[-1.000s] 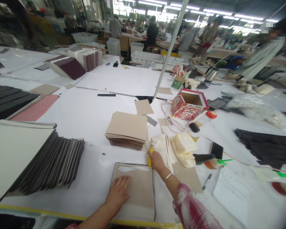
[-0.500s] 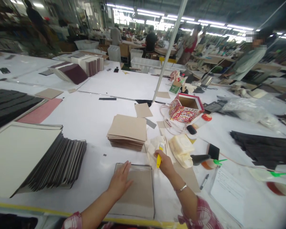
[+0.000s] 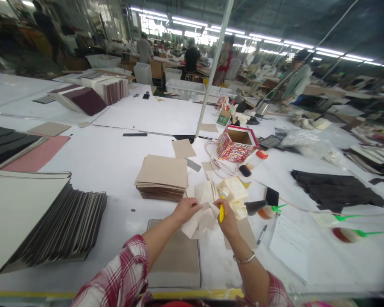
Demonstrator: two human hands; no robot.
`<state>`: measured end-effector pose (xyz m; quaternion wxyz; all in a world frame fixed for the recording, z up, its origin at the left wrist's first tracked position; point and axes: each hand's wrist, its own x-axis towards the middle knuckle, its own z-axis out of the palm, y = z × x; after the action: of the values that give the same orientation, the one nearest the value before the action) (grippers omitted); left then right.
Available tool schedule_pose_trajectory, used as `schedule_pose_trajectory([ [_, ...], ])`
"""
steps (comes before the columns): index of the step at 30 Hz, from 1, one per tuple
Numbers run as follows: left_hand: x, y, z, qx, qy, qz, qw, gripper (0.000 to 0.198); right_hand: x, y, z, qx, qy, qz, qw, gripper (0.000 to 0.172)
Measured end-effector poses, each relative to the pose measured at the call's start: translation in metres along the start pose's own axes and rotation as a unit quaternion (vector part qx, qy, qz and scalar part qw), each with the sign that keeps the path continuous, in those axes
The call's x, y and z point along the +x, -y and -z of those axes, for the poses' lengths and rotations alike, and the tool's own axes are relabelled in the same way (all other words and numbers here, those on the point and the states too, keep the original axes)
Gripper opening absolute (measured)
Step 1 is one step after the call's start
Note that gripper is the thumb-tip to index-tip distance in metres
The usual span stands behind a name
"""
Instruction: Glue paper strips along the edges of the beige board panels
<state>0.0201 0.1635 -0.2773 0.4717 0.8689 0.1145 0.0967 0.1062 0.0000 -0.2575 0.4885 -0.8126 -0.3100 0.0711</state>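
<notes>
A thin pale cloth [image 3: 196,225], limp and creased, hung a little below the centre of the frame, stretched between two hands. The left hand [image 3: 186,209] pinched its left edge between thumb and fingers. The right hand [image 3: 227,218] was closed round one brush [image 3: 222,213] with a smooth yellow handle, its bristle end pointing up, and its fingers were also at the cloth's right edge.

Under the left forearm, at lower centre, lay a flat tan board [image 3: 176,260], rectangular, with a dark rim showing at its edges. Just above the left hand stood one squared stack of matte tan boards [image 3: 161,172], too tightly layered to count. A soft, yellowish folded bundle [image 3: 233,189] sat just beyond the right hand.

To the right were three bottles with green nozzles, the nearest bottle [image 3: 266,212] holding something amber. One pen [image 3: 261,234] lay beside a white sheet [image 3: 289,247] of handwriting too small to read. Right of centre stood one open box [image 3: 238,149], red and brightly patterned, its printed lettering not legible, with a red-lidded clear jar [image 3: 259,157] next to it.

At lower left, a long leaning row of dark-edged panels [image 3: 64,230] spread out like pages, uncountable, beside a smooth cream sheet [image 3: 22,213].
</notes>
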Motion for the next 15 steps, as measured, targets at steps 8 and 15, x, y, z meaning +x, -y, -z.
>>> schedule_pose_trajectory([
  [8,0.000,-0.020,-0.011,0.027,0.104,0.002,0.994,0.034,-0.019,0.005,0.033,0.038,0.086,-0.018,0.995,0.037],
  [15,0.001,-0.015,-0.020,0.029,0.125,0.055,0.990,0.026,-0.023,-0.035,0.027,-0.222,0.056,-0.007,0.973,0.018],
])
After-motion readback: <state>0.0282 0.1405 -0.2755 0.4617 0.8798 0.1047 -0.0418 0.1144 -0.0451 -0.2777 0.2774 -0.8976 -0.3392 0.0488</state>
